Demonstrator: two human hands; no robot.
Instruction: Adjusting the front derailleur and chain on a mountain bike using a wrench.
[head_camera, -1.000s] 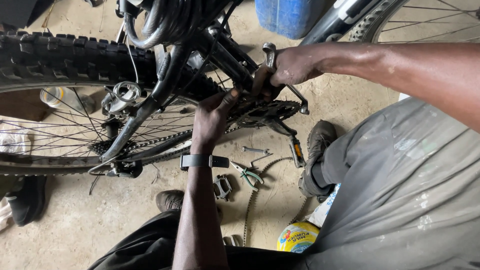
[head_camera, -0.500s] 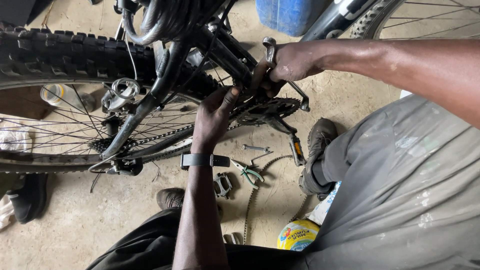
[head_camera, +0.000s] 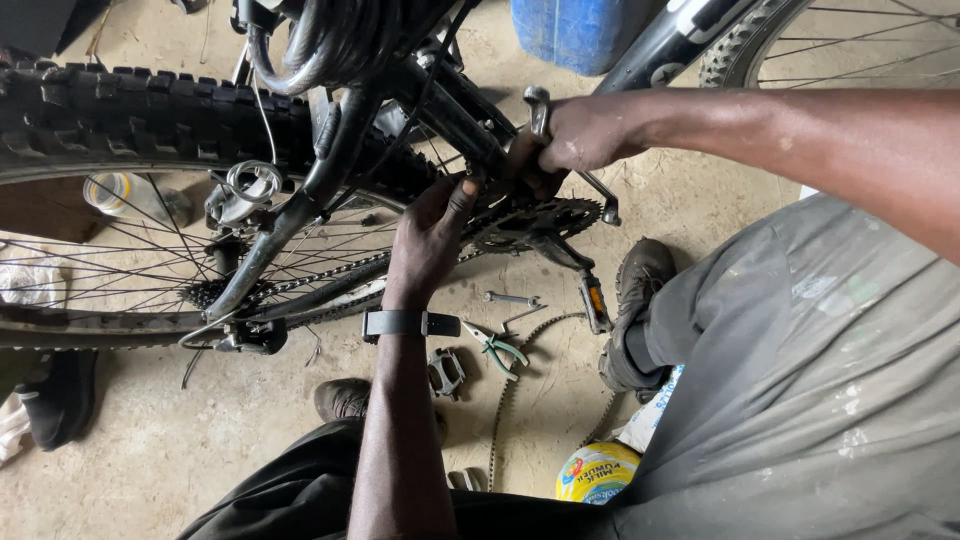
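Observation:
A black bicycle frame (head_camera: 455, 120) stands in front of me, with its toothed chainring (head_camera: 535, 222) and crank in the middle. My right hand (head_camera: 575, 135) reaches in from the right and grips a metal spanner (head_camera: 598, 195) set at the crank axle. My left hand (head_camera: 428, 240), with a black band on its wrist, comes up from below. Its thumb presses on the frame tube beside the chainring, and its fingers curl behind the tube, out of sight. The chain (head_camera: 330, 272) runs left to the rear sprockets.
The knobbly rear tyre (head_camera: 150, 110) and spokes fill the left. On the concrete floor lie green-handled pliers (head_camera: 497, 349), a small spanner (head_camera: 510, 298), a loose pedal (head_camera: 445, 373), a loose chain (head_camera: 498, 410) and a round yellow tin (head_camera: 598, 472). A blue container (head_camera: 580, 30) stands behind.
Both hands stay at the crank. The right hand with the spanner has shifted only slightly, and the view has moved a little.

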